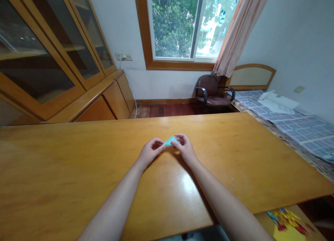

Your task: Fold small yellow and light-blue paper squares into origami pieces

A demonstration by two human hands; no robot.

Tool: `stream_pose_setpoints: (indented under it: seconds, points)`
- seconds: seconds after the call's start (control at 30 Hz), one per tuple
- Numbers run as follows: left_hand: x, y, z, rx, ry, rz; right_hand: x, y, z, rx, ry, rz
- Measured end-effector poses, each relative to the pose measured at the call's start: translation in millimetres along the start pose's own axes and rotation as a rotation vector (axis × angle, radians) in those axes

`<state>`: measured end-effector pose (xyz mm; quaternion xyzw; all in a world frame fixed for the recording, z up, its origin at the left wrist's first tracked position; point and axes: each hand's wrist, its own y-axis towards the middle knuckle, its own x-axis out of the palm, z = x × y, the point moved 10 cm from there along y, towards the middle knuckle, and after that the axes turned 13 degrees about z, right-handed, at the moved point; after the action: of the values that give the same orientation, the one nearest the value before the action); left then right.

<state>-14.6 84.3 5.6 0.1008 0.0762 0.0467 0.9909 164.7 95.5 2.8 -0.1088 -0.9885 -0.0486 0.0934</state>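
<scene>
Wooden table (78,171), blue paper (171,141) between hands

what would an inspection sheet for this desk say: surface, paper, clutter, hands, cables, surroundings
surface: glossy wooden table, light glare between the arms
job's things: small blue folded paper, triangular, at the table's middle
clutter: coloured paper bits on a yellow sheet, lower right, off the table
grippers: left hand and right hand both pinch the paper, one at each end
cables: white cable runs down from the socket beside the cabinet
surroundings: window, curtain, chair, bed
</scene>
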Motion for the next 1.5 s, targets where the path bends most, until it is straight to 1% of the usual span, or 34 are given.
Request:
stream_pose_setpoints:
  seconds: [0.17,0.3,0.37,0.47,0.63,0.77,0.93,1.17,1.5]
  points:
    - [4.5,-1,3,0.006,-0.027,-0.034,3,-5,0,0.004,0.018,-0.019]
    - [8.5,-4,11,0.017,0.053,-0.091,8,-9,0,-0.019,-0.02,-0.084]
    - [8.4,-5,12,0.02,0.087,-0.098,10,-10,0,-0.03,-0.053,-0.106]
    - [6.2,-5,9,0.016,0.095,-0.083,10,-10,0,-0.039,-0.075,-0.112]
    - [3.6,-2,6,-0.013,0.043,-0.06,11,-10,-2,-0.039,-0.074,-0.117]
    - [2.6,0,7,-0.021,0.036,-0.047,14,-11,2,-0.029,-0.096,-0.149]
    - [0.4,0,6,-0.043,-0.011,-0.017,15,-12,3,-0.057,-0.16,-0.182]
    - [0.1,0,6,-0.047,-0.008,-0.02,16,-12,2,-0.114,-0.239,-0.201]
    - [0.9,0,6,-0.035,0.01,-0.029,17,-11,0,-0.113,-0.245,-0.193]
